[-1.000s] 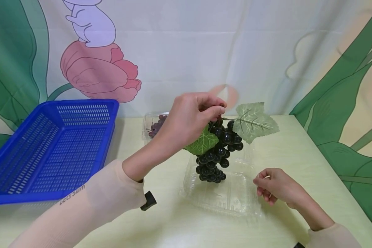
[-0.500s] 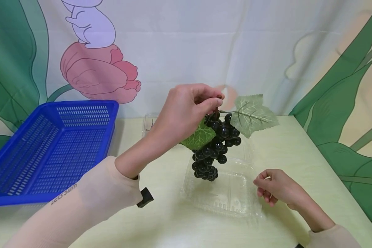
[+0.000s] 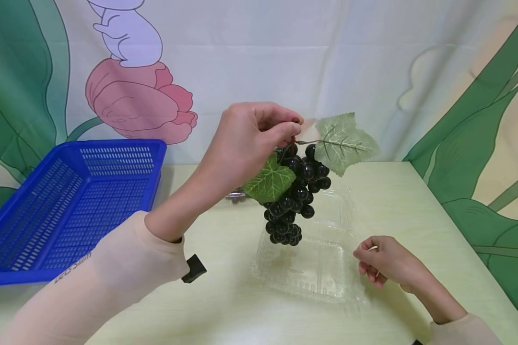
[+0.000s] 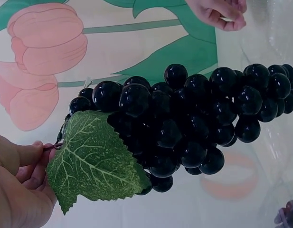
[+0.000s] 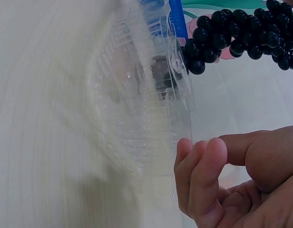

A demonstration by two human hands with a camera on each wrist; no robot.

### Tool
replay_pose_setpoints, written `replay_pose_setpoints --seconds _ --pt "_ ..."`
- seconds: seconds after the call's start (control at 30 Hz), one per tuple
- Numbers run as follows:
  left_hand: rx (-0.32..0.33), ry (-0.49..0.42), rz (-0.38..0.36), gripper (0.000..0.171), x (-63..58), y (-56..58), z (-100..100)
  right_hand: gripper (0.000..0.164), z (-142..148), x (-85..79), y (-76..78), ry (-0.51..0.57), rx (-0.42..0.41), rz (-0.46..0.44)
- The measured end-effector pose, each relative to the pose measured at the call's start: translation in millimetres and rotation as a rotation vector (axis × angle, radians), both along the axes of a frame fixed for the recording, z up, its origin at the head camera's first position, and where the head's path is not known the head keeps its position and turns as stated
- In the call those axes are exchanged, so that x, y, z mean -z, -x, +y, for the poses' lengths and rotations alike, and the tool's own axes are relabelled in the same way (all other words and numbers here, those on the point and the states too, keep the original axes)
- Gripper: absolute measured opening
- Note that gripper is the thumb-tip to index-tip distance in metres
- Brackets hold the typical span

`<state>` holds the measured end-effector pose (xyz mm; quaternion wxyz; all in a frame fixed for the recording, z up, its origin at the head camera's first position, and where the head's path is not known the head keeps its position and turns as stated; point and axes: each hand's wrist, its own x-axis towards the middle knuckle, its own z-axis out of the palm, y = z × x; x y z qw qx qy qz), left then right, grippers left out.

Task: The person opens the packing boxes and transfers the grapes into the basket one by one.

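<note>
Nearest, at the bottom of the head frame, we get two beige sleeves (image 3: 125,268), lower left and lower right, with a black strap end (image 3: 194,268) at the left cuff. Right hand (image 3: 386,261), lower right: fingers loosely curled, nothing held, just beside the right edge of a clear plastic container (image 3: 319,270); contact we can't tell. Container lies opened on the pale table (image 3: 216,306), lower centre, lid part towards the back.

Left hand (image 3: 241,143), centre: thumb and index fingertip pinch the stem (image 4: 51,146) of a bunch of black grapes (image 3: 291,196). Bunch hangs below and to the right of that hand, tip down over the container, up and left of the right hand and well apart from it. In the left wrist view we see it stretch from the pinch at lower left to the right edge. Two green leaves (image 3: 271,181) sprout by the stem, one each side.

Left side of the head frame: blue basket (image 3: 157,146). Behind the left wrist, mostly hidden, we catch a small dark item (image 3: 237,195). Farthest back, a printed cloth (image 3: 259,57), pink flower at upper left.
</note>
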<state>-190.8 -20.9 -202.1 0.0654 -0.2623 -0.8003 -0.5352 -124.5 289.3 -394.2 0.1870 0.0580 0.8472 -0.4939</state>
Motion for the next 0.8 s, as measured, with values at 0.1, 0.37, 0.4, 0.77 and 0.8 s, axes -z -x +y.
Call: replay_pose_setpoints --seconds 0.1,0.37,0.4,0.77,0.8 --pt "-0.013 -0.018 -0.014 0.013 -3.5 1.3 -4 0.022 0 0.2 -0.2 -0.005 0.005 -0.002" --pt "-0.056 -0.037 -0.002 0.013 -7.6 3.8 -19 0.022 -1 1.5 -0.4 -0.008 0.003 0.005" --pt "-0.059 -0.041 -0.002 0.013 -7.8 4.5 -21 0.022 -1 1.6 -0.5 -0.008 0.002 0.006" --pt "-0.095 -0.060 -0.009 0.013 -7.2 8.9 -40 0.021 -2 1.6 -1.0 -0.009 -0.002 0.009" --pt "-0.099 -0.066 -0.013 0.013 -7.2 8.7 -42 0.021 -2 1.5 -0.9 -0.011 -0.001 0.008"
